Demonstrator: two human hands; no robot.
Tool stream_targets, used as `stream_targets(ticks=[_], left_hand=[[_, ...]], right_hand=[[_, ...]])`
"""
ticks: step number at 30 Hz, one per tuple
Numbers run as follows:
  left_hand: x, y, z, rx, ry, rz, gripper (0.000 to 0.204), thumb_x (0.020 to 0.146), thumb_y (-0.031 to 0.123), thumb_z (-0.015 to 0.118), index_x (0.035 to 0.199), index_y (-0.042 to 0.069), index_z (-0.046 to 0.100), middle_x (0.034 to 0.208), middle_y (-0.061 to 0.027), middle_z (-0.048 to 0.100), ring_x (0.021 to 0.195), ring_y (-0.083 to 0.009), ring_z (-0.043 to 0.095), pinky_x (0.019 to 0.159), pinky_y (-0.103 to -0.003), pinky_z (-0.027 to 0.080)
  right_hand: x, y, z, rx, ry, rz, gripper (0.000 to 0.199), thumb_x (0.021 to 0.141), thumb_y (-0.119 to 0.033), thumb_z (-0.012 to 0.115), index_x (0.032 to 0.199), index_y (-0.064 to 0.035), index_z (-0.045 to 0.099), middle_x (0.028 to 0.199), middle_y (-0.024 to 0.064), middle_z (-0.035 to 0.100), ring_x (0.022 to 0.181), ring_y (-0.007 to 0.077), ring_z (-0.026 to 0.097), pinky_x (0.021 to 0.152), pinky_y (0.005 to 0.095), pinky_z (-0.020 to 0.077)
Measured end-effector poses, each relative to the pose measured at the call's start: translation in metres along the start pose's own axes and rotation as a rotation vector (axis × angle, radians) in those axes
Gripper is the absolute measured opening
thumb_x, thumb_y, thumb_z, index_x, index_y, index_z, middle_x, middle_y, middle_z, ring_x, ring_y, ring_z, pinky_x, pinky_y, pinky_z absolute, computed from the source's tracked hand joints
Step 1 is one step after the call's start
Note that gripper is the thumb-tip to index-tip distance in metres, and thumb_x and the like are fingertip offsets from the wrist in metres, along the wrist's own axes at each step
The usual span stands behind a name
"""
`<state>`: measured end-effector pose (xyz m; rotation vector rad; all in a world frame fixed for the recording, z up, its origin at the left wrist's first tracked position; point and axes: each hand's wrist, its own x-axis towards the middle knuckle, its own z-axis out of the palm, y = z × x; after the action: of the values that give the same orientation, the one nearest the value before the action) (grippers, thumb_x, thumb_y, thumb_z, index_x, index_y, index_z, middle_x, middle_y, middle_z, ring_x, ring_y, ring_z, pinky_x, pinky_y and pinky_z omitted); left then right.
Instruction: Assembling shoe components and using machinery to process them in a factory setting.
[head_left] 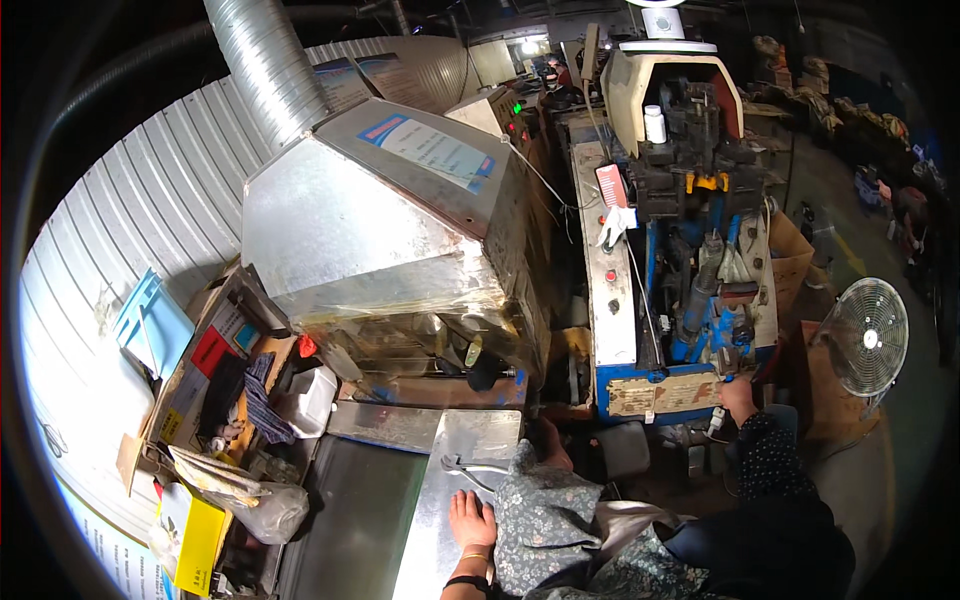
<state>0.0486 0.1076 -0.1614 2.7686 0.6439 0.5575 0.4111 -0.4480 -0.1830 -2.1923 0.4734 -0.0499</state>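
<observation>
Pliers (458,465) lie on the bare metal table (425,550), just beyond the left fingertips. From the left, a yellow box (203,545) stands beside a cluttered shelf, where a striped cloth (262,395) hangs near a white tray (308,400). Next comes a big metal hood (350,220) with a silver pipe (265,70) at its top. The left hand (470,522) rests palm down on the table, its fingers loosely straight and grasping nothing (a thin bracelet circles the wrist). Flowered cloth (545,530) is to its right. Farther right, the right hand (738,398) is at the front edge of a blue-and-white machine (614,320); I cannot tell whether its fingers grip anything. A round fan (870,338) stands rightmost.
</observation>
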Motion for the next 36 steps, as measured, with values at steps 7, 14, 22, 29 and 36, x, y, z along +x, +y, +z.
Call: stream_targets(ticks=[7,14,22,29,36], left_hand=[[0.000,-0.001,0.003,0.008,0.015,0.009,0.054,0.088,0.034,0.055,0.129,-0.001,0.058,0.139,-0.0275,0.051,0.132,-0.0455,0.043,0.112,-0.052,0.032],[0.000,0.002,-0.002,-0.004,0.006,-0.009,0.053,0.089,0.034,0.055,0.129,-0.001,0.057,0.140,-0.0268,0.050,0.133,-0.0443,0.043,0.112,-0.052,0.031],[0.000,0.001,0.000,-0.015,-0.011,-0.027,0.053,0.089,0.034,0.055,0.130,0.000,0.057,0.142,-0.0265,0.049,0.134,-0.0445,0.042,0.113,-0.052,0.031],[0.000,0.001,0.000,-0.010,-0.004,-0.023,0.053,0.089,0.033,0.055,0.129,-0.001,0.057,0.141,-0.0266,0.049,0.134,-0.0446,0.041,0.113,-0.052,0.031],[-0.001,0.001,-0.001,0.010,-0.017,-0.025,0.053,0.089,0.034,0.054,0.130,0.000,0.058,0.142,-0.0251,0.049,0.135,-0.0435,0.041,0.114,-0.051,0.030]], right_hand=[[-0.020,-0.013,-0.009,0.204,-0.045,-0.042,0.015,0.078,-0.008,0.072,0.076,0.0021,0.062,0.058,0.0088,0.059,0.049,0.0208,0.059,0.046,0.0375,0.0411],[0.015,0.023,0.013,0.134,0.014,-0.111,0.018,0.077,-0.016,0.072,0.080,-0.0002,0.063,0.067,0.0145,0.060,0.062,0.0290,0.060,0.054,0.0404,0.0434],[0.018,0.031,0.014,0.173,0.011,-0.171,0.015,0.082,-0.008,0.068,0.073,-0.0032,0.057,0.056,0.0035,0.053,0.047,0.0148,0.053,0.043,0.0346,0.0351],[0.011,0.024,0.012,0.082,0.034,-0.145,0.013,0.081,-0.009,0.068,0.074,-0.0022,0.059,0.055,0.0043,0.053,0.047,0.0160,0.053,0.044,0.0352,0.0374],[-0.003,0.006,0.004,0.093,0.078,-0.073,0.010,0.078,-0.010,0.069,0.077,-0.0005,0.064,0.058,0.0075,0.059,0.050,0.0189,0.059,0.047,0.0358,0.0432]])
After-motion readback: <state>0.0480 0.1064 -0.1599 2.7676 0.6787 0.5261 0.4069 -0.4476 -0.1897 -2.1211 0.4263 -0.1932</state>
